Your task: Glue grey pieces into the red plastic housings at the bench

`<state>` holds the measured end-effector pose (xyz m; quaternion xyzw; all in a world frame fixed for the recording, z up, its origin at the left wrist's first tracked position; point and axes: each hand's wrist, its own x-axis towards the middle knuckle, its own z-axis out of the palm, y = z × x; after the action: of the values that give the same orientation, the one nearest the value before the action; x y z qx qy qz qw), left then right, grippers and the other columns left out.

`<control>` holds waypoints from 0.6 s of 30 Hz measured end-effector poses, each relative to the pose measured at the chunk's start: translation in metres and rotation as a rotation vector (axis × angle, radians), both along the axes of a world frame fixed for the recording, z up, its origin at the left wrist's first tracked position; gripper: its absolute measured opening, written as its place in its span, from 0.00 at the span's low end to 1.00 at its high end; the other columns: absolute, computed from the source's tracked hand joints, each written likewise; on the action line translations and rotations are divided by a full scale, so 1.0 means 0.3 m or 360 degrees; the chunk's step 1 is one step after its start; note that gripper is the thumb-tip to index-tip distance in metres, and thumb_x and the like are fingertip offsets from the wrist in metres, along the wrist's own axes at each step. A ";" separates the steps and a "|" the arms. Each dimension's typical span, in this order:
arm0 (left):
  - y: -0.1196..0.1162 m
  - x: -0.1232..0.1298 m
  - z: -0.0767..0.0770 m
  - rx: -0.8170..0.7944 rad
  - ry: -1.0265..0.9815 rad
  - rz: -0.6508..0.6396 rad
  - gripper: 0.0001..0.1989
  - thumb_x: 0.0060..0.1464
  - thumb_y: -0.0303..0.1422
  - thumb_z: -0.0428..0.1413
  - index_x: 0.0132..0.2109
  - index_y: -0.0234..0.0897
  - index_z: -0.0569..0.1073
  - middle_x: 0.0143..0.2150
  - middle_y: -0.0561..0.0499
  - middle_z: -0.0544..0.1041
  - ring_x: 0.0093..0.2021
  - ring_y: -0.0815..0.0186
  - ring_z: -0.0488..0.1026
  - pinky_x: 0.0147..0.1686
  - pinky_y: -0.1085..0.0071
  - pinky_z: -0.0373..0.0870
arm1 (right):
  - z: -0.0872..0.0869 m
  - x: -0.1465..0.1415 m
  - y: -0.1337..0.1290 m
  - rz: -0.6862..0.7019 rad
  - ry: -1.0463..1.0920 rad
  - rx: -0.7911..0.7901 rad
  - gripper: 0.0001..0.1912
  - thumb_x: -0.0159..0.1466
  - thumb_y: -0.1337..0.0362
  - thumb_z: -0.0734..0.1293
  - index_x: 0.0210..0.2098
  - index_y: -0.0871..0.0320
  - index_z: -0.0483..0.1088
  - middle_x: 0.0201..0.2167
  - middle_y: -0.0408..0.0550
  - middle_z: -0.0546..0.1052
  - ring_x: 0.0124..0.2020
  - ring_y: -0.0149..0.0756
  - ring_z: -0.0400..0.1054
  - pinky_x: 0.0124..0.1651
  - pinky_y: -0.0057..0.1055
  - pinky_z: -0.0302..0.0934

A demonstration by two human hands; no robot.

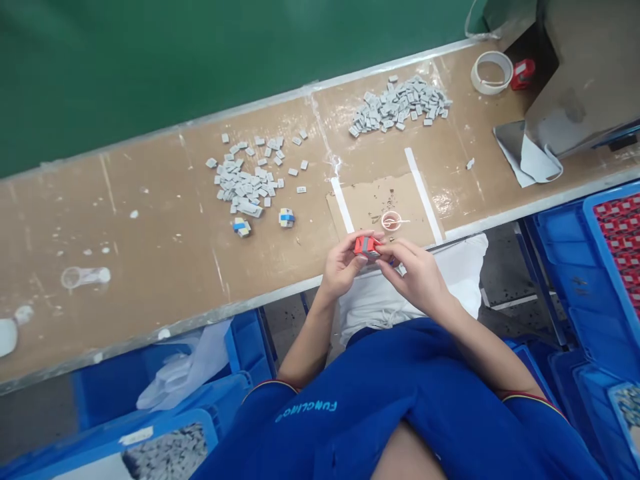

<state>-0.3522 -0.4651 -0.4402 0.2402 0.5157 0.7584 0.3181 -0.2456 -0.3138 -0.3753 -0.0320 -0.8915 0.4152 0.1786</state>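
Our left hand [343, 263] and right hand [413, 277] curl almost closed, gripping a small red-and-grey cubic block [367, 247] near a small round pale dish [391, 221] on our brown cardboard sheet [355, 207].

A small red-and-grey block [367, 247] is held between the fingertips of the left hand [343, 263] and the right hand [413, 277], just over the near edge of the desk [150, 267]. Just beyond the hands, a small round dish [391, 221] is set on a cardboard sheet [360, 200] flanked by two white tape strips [424, 193]. Loose grey pieces [400, 103] are heaped toward the far edge, with a second scattered pile [245, 183] to the left, and two small multicoloured cubes [286, 217] are placed beside it. A tape roll [493, 72] is left near the far right corner, and blue crates [565, 260] are stood below the desk.
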 end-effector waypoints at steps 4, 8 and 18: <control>0.004 -0.002 -0.007 -0.0104 -0.0053 0.0014 0.33 0.57 0.53 0.66 0.61 0.36 0.77 0.55 0.35 0.85 0.54 0.51 0.84 0.54 0.59 0.81 | 0.029 -0.004 0.007 0.0015 -0.0087 -0.0107 0.03 0.73 0.68 0.66 0.45 0.56 0.73 0.40 0.50 0.81 0.35 0.34 0.76 0.38 0.30 0.71; 0.001 0.008 0.040 -0.0139 0.0071 0.0033 0.30 0.56 0.53 0.67 0.56 0.36 0.80 0.52 0.36 0.86 0.50 0.53 0.86 0.51 0.62 0.83 | 0.066 0.013 0.018 0.0030 -0.0102 -0.0077 0.04 0.74 0.67 0.65 0.44 0.57 0.73 0.37 0.49 0.79 0.35 0.34 0.75 0.38 0.29 0.70; 0.210 0.064 0.284 -0.0229 0.0623 -0.0456 0.30 0.62 0.48 0.64 0.67 0.41 0.74 0.65 0.36 0.79 0.57 0.51 0.83 0.56 0.59 0.82 | 0.290 0.278 0.265 -0.0144 -0.0079 0.0125 0.07 0.73 0.64 0.65 0.37 0.54 0.71 0.32 0.46 0.80 0.31 0.36 0.73 0.35 0.30 0.64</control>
<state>-0.3330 -0.4020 -0.3549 0.4298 0.5807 0.6061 0.3327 -0.1623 -0.2344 -0.2882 -0.0756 -0.9089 0.3704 0.1761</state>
